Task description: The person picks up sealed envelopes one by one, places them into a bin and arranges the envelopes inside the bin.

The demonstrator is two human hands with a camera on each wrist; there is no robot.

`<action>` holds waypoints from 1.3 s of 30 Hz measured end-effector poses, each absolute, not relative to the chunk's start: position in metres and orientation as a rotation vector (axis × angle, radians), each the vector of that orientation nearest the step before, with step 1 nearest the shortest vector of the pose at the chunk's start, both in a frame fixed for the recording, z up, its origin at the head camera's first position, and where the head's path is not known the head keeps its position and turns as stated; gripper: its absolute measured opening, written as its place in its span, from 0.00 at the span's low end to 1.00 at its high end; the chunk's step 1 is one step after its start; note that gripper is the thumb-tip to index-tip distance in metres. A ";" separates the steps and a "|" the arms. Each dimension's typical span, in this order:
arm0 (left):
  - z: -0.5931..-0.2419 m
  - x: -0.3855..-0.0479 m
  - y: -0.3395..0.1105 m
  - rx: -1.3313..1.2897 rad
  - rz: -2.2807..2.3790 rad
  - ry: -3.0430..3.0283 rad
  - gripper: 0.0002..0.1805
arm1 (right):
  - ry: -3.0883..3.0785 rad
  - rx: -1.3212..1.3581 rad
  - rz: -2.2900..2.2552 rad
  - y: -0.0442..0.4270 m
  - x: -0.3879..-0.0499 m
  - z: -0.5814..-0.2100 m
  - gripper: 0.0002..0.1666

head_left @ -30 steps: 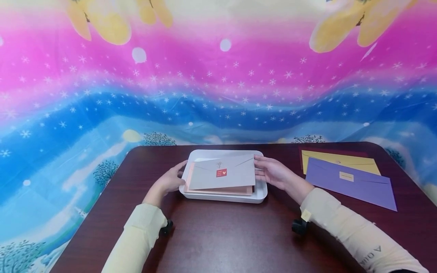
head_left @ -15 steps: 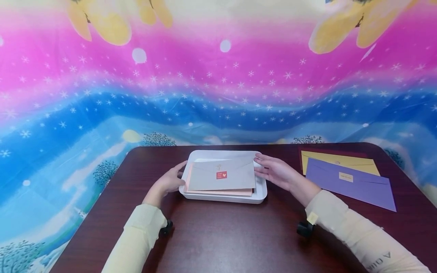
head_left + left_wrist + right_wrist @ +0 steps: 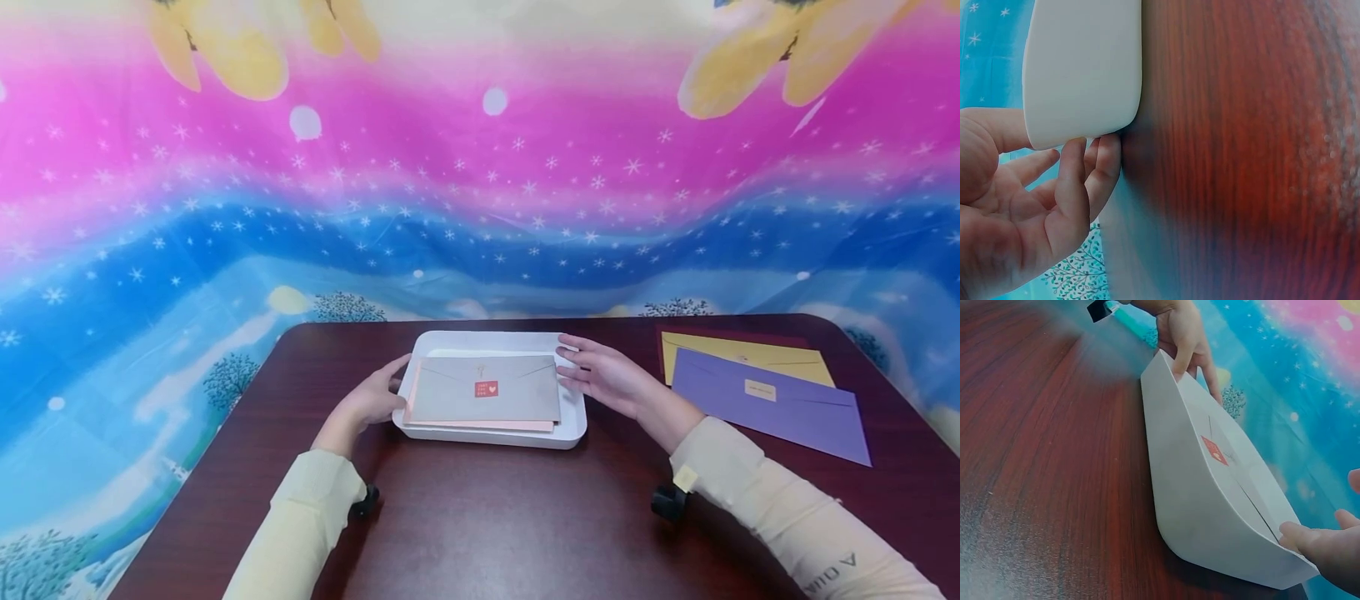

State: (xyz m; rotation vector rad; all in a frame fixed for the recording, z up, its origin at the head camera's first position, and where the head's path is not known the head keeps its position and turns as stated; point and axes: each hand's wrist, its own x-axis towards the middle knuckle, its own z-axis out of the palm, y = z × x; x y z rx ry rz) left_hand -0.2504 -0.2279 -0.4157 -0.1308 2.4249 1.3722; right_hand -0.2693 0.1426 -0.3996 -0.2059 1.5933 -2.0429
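Observation:
In the head view a white tray (image 3: 571,408) sits mid-table with a grey envelope (image 3: 450,398) lying flat in it, a red sticker on its flap. Beneath that, the edge of a pink envelope (image 3: 487,426) shows. My left hand (image 3: 367,400) pinches the tray's left rim, thumb on top and fingers outside, as the left wrist view also shows. At the opposite rim my right hand (image 3: 611,379) has its fingers extended over the tray's edge, holding nothing. Its thumb (image 3: 1304,537) is at the rim in the right wrist view.
To the right lie a purple envelope (image 3: 780,412), a yellow envelope (image 3: 795,360) partly under it, and a dark red one (image 3: 787,339) behind. All rest on the dark wooden table (image 3: 480,525). A patterned cloth (image 3: 480,167) hangs behind.
The grey envelope has come down from a raised tilt to lie flat in the tray. My right hand has let go of its edge and moved slightly right. The left hand has stayed put.

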 end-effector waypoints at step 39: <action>-0.414 -0.250 -0.226 -0.097 1.374 2.428 0.53 | 1.885 -0.574 -1.881 0.222 -0.261 -0.346 0.17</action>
